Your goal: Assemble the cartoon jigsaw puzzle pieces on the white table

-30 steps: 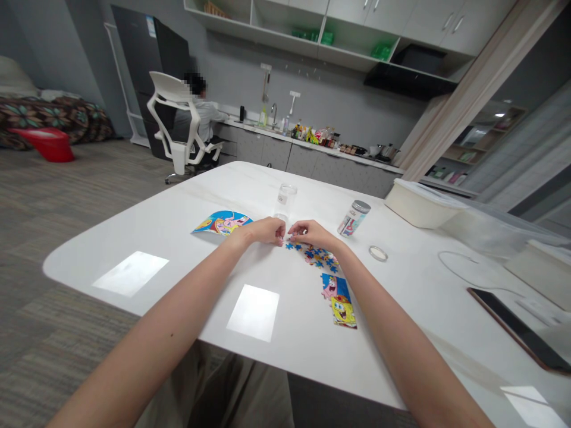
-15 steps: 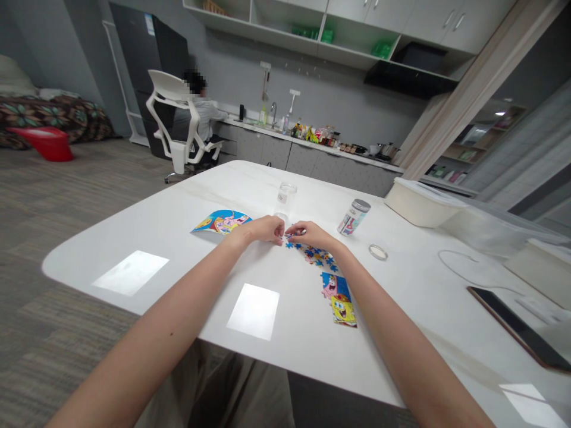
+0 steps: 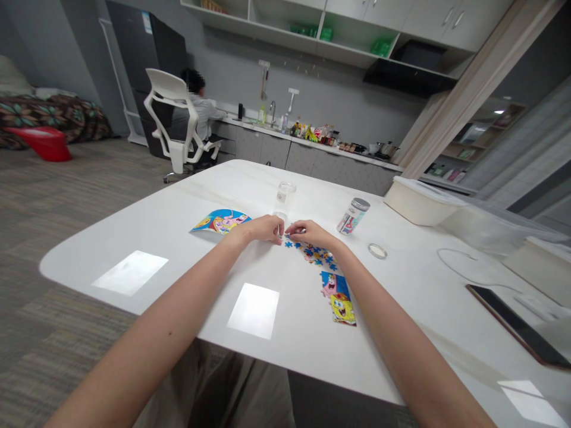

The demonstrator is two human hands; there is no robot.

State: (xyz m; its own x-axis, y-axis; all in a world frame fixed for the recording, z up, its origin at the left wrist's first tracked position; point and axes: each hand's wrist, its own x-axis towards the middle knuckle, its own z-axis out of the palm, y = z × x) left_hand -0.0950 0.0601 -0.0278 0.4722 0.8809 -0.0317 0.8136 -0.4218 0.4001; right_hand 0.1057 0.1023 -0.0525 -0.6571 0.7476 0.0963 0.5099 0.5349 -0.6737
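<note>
Loose jigsaw pieces, mostly blue, lie scattered on the white table. At their far left end, my left hand rests with its fingers curled into a pinch; whatever is between the tips is too small to make out. Close beside it, my right hand has its fingertips closed on a small bluish jigsaw piece. A joined section of the puzzle with a pink and a yellow cartoon figure lies near my right forearm. The curved picture sheet is left of my left hand.
Beyond my hands stands a clear jar. A printed canister and a round lid are to the right. Farther right lie a tablet, a cable and a lidded bin. A person sits in a white chair beyond.
My hands stay almost in place, with only slight movement of the fingers. The whole view has shifted very slightly.
</note>
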